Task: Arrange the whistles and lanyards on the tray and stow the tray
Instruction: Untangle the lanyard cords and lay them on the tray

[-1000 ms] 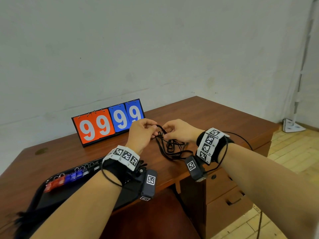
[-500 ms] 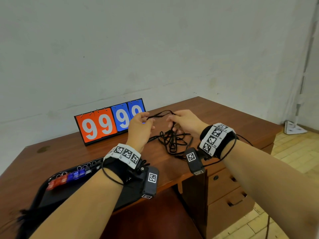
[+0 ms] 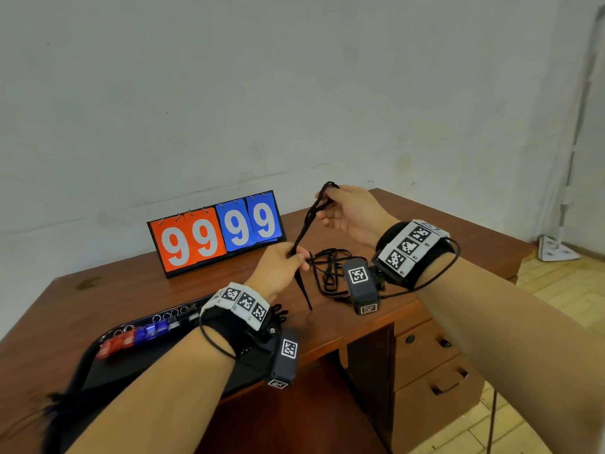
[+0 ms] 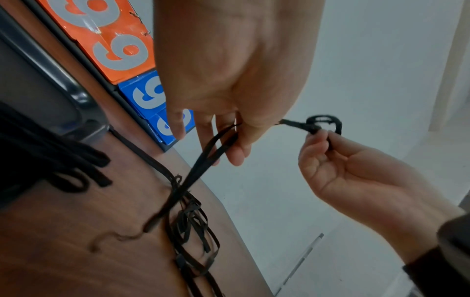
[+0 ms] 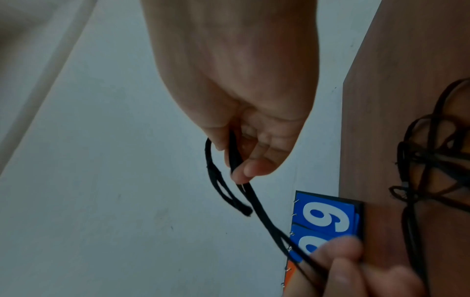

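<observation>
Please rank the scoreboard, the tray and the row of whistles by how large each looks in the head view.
1. tray, though arms hide much of it and it is nearer the camera
2. scoreboard
3. row of whistles

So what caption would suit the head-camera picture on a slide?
Both hands stretch one black lanyard above a wooden desk, right hand raised, left hand low.

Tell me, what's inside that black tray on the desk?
Along the far side of the tray sits a row of red and blue whistles with metal rings. The left forearm covers its near part, so anything there is hidden.
</observation>
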A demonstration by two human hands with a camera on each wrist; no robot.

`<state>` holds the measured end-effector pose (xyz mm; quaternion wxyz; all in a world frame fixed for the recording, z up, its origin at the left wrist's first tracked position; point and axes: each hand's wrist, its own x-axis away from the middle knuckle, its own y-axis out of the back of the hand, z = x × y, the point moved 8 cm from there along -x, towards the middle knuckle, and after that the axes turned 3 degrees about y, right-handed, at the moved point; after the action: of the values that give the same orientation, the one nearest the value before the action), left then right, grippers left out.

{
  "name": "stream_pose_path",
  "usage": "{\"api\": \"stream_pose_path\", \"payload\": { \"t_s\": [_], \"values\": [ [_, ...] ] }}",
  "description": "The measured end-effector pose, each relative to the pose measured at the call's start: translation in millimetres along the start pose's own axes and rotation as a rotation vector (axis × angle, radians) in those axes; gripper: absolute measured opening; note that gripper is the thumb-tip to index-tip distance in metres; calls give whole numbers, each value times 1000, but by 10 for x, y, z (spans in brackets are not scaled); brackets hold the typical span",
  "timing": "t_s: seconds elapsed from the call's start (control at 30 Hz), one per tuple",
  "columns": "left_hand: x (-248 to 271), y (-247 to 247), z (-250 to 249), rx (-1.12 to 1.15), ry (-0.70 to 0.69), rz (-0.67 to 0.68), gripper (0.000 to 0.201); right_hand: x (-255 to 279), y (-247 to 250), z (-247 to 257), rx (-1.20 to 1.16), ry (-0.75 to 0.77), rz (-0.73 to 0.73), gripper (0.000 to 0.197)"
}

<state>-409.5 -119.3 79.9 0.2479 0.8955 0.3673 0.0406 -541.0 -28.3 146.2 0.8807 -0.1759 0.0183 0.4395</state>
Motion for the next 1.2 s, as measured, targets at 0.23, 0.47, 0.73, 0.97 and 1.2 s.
{"api": "stream_pose_path", "payload": {
  "t_s": [0.23, 0.47, 0.73, 0.97, 1.2],
  "values": [
    [105, 406, 136, 11, 42, -84, 19, 37, 378, -92, 60, -31, -192, 21],
    [294, 697, 68, -36, 60, -93, 16, 213, 286, -385, 513, -204, -127, 22],
    [523, 813, -114, -81, 35, 18, 21, 414, -765, -372, 716, -19, 274, 30],
    [725, 1236, -130, -44, -53, -125, 19, 736, -1315, -687, 722, -149, 593, 35],
    [993, 1778, 139, -174, -56, -201, 12, 812, -1491, -837, 525, -232, 626, 25]
  ]
}}
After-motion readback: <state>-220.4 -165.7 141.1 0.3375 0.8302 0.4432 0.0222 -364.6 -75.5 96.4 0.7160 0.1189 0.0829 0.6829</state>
